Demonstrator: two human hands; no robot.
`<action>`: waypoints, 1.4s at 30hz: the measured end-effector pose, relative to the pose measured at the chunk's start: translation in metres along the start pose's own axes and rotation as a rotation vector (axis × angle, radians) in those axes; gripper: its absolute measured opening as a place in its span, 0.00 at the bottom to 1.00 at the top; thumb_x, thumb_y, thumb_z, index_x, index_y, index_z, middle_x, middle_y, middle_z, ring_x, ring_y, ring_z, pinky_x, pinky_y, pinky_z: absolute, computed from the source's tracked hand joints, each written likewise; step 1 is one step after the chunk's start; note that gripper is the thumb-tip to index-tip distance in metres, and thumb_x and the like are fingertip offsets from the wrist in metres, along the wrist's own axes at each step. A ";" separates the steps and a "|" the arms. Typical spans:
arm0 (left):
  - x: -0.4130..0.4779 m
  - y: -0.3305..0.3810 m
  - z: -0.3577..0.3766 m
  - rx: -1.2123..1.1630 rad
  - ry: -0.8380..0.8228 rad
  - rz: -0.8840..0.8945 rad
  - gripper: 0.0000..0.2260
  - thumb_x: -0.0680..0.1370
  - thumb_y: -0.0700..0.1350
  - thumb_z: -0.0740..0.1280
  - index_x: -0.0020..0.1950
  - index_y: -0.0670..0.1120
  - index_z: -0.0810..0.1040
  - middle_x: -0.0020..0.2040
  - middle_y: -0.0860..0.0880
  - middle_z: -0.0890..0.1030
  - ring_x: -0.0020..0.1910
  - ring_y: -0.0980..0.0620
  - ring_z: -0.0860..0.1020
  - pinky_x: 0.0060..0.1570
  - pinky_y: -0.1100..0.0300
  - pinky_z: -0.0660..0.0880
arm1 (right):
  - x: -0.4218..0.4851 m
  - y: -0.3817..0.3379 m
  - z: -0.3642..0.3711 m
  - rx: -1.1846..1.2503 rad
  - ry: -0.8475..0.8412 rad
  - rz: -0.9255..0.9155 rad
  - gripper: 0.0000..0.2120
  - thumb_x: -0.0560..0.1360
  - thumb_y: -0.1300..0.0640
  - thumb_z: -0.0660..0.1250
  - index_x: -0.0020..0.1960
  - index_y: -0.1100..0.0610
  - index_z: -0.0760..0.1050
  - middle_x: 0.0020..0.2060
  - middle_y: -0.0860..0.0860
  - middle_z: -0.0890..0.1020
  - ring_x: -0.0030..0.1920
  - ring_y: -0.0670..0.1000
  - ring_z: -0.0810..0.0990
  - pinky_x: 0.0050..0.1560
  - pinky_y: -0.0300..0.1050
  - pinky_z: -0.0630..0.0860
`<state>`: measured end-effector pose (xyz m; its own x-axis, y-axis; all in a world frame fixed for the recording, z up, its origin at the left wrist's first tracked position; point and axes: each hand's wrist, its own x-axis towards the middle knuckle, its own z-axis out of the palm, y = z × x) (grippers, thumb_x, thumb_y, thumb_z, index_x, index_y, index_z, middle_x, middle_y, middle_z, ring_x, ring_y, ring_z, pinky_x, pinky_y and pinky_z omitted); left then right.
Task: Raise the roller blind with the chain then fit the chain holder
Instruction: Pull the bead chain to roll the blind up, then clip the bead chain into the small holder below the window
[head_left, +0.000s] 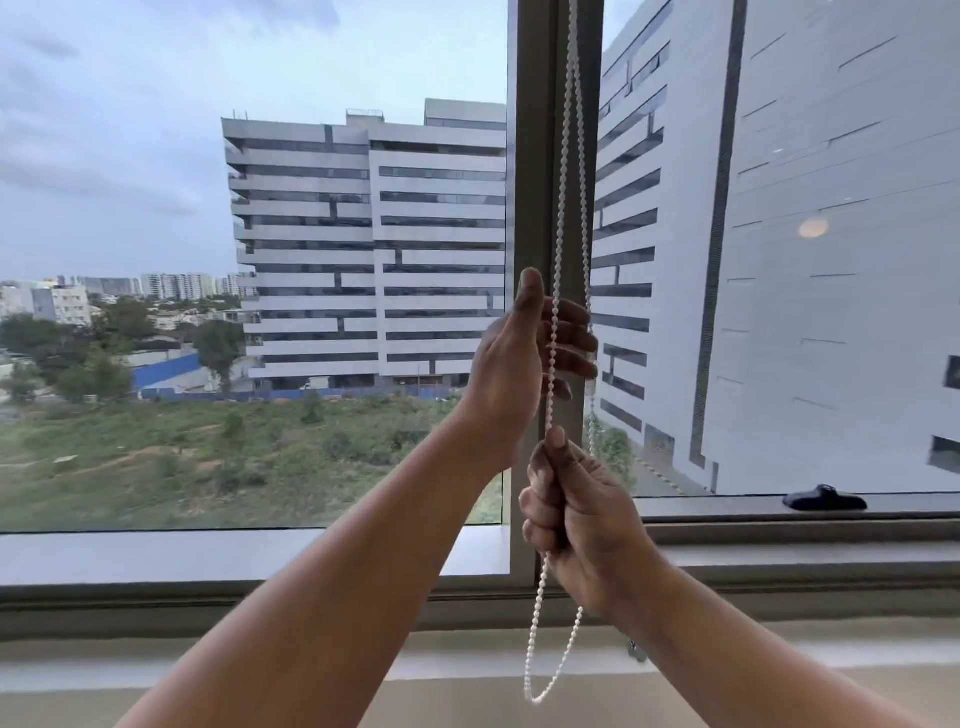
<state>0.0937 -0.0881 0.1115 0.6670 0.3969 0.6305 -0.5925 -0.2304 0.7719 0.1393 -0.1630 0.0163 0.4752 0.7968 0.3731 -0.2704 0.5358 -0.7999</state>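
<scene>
A white bead chain (567, 171) hangs in a loop in front of the grey window mullion (535, 156), running out of the top of the view. My right hand (576, 519) is a fist closed around the near strand, thumb up. Above it my left hand (524, 353) has its fingers loosely curled behind the same strand, thumb raised, not clamped. The bottom of the loop (540, 696) dangles below my right wrist. The roller blind itself is out of view; both panes are uncovered. No chain holder can be made out.
A grey window sill (208, 597) runs across below the glass. A dark window handle (825, 500) lies on the right frame's lower rail. Office buildings and scrubland show through the panes.
</scene>
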 end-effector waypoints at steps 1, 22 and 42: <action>0.001 0.004 0.003 -0.010 -0.020 0.007 0.26 0.84 0.59 0.48 0.44 0.43 0.77 0.36 0.45 0.79 0.31 0.48 0.77 0.31 0.58 0.68 | -0.001 0.001 0.000 -0.002 -0.003 -0.007 0.16 0.72 0.46 0.64 0.33 0.55 0.67 0.22 0.45 0.62 0.21 0.43 0.56 0.23 0.39 0.49; -0.113 -0.152 -0.003 0.073 -0.110 -0.330 0.06 0.79 0.42 0.68 0.43 0.45 0.76 0.36 0.45 0.74 0.29 0.55 0.71 0.29 0.62 0.71 | -0.087 0.101 -0.096 -0.986 0.432 -0.023 0.06 0.68 0.60 0.75 0.40 0.51 0.80 0.38 0.43 0.83 0.45 0.44 0.80 0.49 0.41 0.72; -0.176 -0.208 -0.024 -0.057 0.064 -0.498 0.14 0.75 0.31 0.71 0.39 0.51 0.85 0.35 0.54 0.85 0.35 0.57 0.81 0.33 0.64 0.76 | -0.091 0.161 -0.104 -0.493 0.553 0.005 0.08 0.78 0.63 0.66 0.49 0.56 0.84 0.42 0.57 0.85 0.43 0.54 0.78 0.46 0.52 0.75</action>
<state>0.0887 -0.0885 -0.1621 0.8469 0.5006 0.1794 -0.2343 0.0485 0.9709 0.1397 -0.1788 -0.1952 0.8625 0.4723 0.1819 0.0721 0.2411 -0.9678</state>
